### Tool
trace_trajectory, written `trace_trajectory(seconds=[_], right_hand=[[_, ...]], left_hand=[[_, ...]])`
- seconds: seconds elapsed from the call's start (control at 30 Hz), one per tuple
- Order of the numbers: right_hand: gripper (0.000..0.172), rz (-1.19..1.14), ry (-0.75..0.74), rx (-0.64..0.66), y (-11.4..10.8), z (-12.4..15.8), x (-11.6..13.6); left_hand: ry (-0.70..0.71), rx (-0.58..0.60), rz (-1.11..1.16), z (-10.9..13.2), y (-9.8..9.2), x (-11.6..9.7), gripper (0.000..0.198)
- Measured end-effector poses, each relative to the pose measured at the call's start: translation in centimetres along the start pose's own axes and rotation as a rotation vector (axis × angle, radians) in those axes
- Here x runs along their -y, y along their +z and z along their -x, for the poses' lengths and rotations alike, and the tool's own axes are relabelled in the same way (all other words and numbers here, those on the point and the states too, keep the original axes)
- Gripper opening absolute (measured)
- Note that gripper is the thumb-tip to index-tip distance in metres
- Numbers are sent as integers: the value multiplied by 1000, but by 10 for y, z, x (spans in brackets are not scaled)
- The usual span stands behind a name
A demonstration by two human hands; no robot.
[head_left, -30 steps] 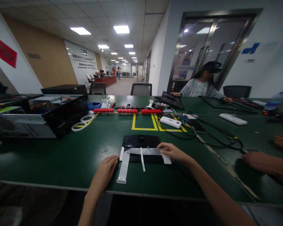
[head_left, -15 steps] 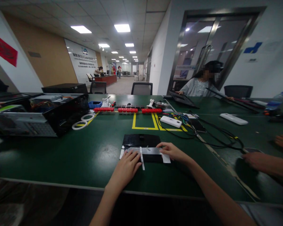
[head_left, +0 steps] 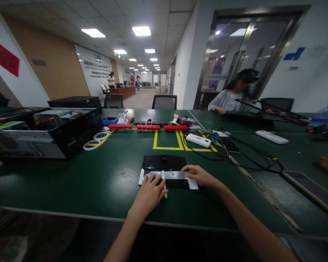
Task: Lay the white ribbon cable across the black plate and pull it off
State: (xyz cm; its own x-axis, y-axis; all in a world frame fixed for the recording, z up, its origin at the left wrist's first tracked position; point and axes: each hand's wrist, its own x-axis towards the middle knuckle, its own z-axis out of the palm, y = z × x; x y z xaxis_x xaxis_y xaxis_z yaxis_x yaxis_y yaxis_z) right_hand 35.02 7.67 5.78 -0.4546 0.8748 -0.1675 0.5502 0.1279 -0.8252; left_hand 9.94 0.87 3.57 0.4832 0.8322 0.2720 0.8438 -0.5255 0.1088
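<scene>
A flat black panel (head_left: 164,162) lies on the green table in front of me. Across its near part runs a silver metal strip (head_left: 177,175), with white tape (head_left: 141,177) at the left, more over the middle and another piece at the right end. My left hand (head_left: 150,193) rests flat on the strip's left half and the middle tape, fingers spread. At the other end, my right hand (head_left: 200,176) has thumb and index finger closed around the strip's edge; its remaining fingers are partly hidden.
An opened computer case (head_left: 79,133) stands at the left beside two white tape rolls (head_left: 92,145). Red strips (head_left: 148,127) line the back. To the right are a white device (head_left: 198,140), black cables (head_left: 251,169) and a phone (head_left: 313,189). A person (head_left: 232,94) sits across the table.
My left hand has slid slightly right, over the middle tape. My right hand has stayed put. At the right, a neighbour's hand has withdrawn from the phone; the person opposite has lowered a dark panel.
</scene>
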Motion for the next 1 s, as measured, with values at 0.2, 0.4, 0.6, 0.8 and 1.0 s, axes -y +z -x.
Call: trace_trajectory(seconds=[0.2, 0.4, 0.6, 0.8, 1.0], right_hand=[[30, 24, 3, -3, 0, 0, 2], [31, 10, 23, -6, 0, 1, 3], [29, 7, 34, -16, 0, 2, 4], [30, -3, 32, -11, -1, 3, 5], [30, -2, 24, -15, -1, 3, 4]], left_hand=[[-6, 2, -58, -4, 2, -6, 36], [8, -6, -21, -3, 0, -1, 34], [2, -56, 46, -3, -5, 2, 32], [-78, -60, 206, 5, -23, 19, 45], [-234, -171, 197, 36, -21, 56, 34]])
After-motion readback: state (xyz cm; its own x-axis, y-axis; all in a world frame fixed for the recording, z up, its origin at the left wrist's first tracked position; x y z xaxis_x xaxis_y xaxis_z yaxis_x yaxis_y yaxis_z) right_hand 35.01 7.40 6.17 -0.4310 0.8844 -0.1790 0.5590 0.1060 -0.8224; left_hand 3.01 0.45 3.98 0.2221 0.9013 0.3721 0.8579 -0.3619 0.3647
